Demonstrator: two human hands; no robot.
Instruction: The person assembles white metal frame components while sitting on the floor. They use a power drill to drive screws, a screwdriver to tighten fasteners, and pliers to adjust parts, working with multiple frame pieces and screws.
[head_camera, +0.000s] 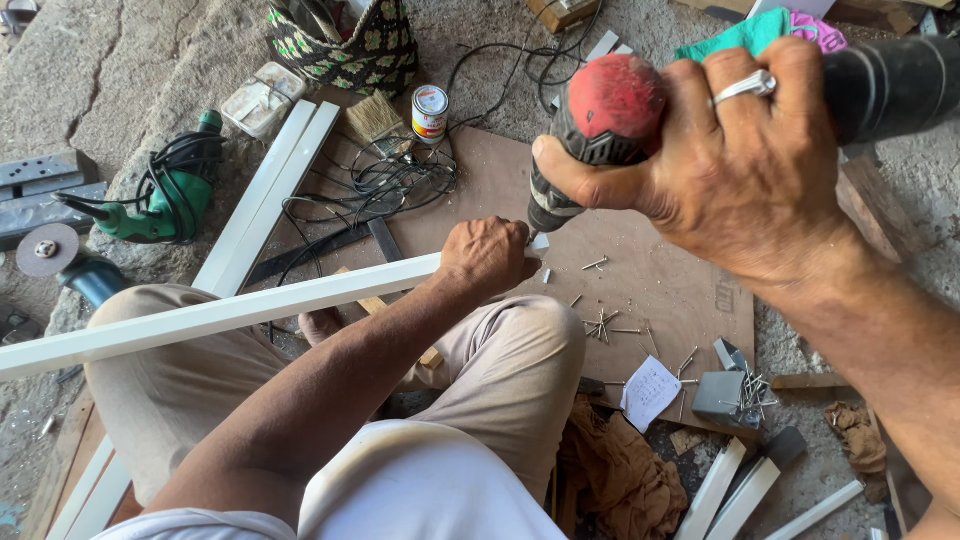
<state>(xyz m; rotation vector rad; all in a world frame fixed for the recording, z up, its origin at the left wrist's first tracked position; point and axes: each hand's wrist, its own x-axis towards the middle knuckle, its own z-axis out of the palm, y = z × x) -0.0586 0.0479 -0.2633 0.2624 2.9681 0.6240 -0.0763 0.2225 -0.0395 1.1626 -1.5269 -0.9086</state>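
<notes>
My left hand (487, 256) grips the end of a long white strip (220, 316) that lies across my lap and reaches the brown board (660, 290). My right hand (735, 160) holds a power drill (605, 125) with a red rear cap and black body, tilted down. The drill's tip meets the end of the strip right beside my left fingers. Loose nails (605, 322) lie scattered on the board just to the right of the strip's end.
A green drill (165, 195) and a grinder (60, 260) lie at left. More white strips (265, 195), a brush (378, 120), a small tin (430, 112), tangled black cables (385, 180) and a patterned bag (345, 45) sit ahead. A grey box with nails (730, 392) and brown rags (620, 470) lie at right.
</notes>
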